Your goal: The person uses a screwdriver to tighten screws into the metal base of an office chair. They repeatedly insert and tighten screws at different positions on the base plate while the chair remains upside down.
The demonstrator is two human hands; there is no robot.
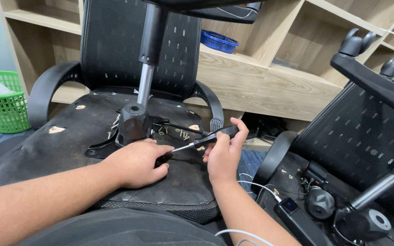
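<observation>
Item: overturned black office chair seat [46,146], underside up, centre-left, with black metal tilt mechanism [133,123] and chrome gas cylinder [145,82] standing on it.

Right hand [224,155]: closed round the black-handled screwdriver [206,138], its tip angled left toward the mechanism plate.

Left hand [137,161]: resting palm-down, fingers loosely curled, on the seat just near of the mechanism; whether it pins anything, cannot tell.

Progress, as judged: several loose silver screws [181,133] lie beside the mechanism, so fastening looks partway.

Containers: green plastic basket [3,109], far left, holding something white; blue plastic basket [219,42] on the wooden shelf, contents hidden.
</observation>
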